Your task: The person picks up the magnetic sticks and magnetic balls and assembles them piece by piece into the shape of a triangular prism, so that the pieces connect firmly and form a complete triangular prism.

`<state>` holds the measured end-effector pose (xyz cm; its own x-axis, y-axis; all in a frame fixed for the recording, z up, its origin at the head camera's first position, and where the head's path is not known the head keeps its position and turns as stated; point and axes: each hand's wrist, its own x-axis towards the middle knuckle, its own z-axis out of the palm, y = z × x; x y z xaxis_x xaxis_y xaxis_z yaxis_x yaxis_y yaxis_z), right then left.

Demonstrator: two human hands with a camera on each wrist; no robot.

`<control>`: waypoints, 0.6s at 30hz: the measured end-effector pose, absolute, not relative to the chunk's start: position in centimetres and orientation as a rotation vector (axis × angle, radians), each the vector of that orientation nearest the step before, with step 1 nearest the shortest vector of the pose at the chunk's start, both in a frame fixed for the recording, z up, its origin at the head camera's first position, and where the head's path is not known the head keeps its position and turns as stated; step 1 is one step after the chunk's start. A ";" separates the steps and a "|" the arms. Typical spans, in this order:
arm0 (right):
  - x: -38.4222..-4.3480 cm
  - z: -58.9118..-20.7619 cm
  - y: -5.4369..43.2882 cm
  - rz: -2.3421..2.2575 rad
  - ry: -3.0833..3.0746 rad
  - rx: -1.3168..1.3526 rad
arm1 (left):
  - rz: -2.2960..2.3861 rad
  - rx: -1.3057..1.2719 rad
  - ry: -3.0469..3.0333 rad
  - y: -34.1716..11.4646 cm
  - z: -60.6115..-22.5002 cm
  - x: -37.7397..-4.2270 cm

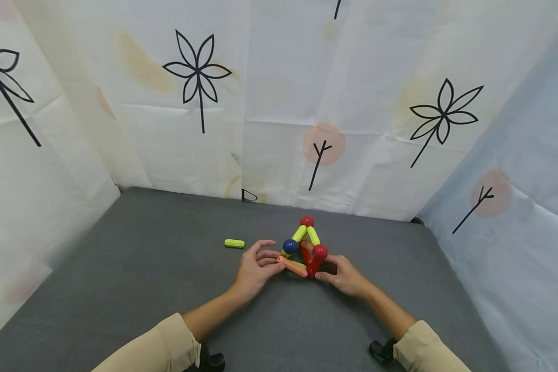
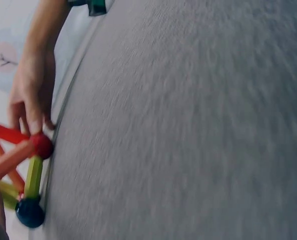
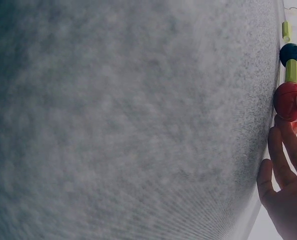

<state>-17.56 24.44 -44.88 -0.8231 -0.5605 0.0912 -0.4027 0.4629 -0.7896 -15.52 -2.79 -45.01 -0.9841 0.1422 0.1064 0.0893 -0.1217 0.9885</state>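
A frame of rods and balls stands on the grey table, with a red ball (image 1: 307, 221) at its top and two yellow-green rods (image 1: 313, 236) running down from it. A blue ball (image 1: 290, 246) forms its left corner, another red ball (image 1: 320, 252) its right. My left hand (image 1: 254, 269) pinches the free end of an orange rod (image 1: 292, 266) between thumb and fingers. The rod's other end meets the low front red ball (image 2: 42, 145). At that ball, my right hand (image 1: 346, 278) grips with the thumb in front and the fingers behind, partly hidden by the frame.
One loose yellow-green rod (image 1: 234, 243) lies on the table (image 1: 167, 248) to the left of the frame. White cloth (image 1: 279, 93) printed with flowers hangs along the back and both sides.
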 end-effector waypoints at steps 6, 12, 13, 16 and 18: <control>-17.5 -44.9 24.2 -1.293 2.526 -0.829 | 2.366 0.226 2.108 -1.3 -45.2 -14.9; -17.5 -44.8 24.2 -1.295 2.531 -0.819 | 2.378 0.208 2.138 -0.6 -44.7 -14.4; -17.5 -44.8 24.2 -1.295 2.531 -0.816 | 2.372 0.198 2.138 -0.5 -44.7 -14.4; -17.4 -44.8 24.2 -1.302 2.529 -0.819 | 2.371 0.169 2.110 -0.1 -44.5 -14.3; -17.4 -44.9 24.2 -1.307 2.531 -0.824 | 2.363 0.143 2.099 0.1 -44.4 -14.4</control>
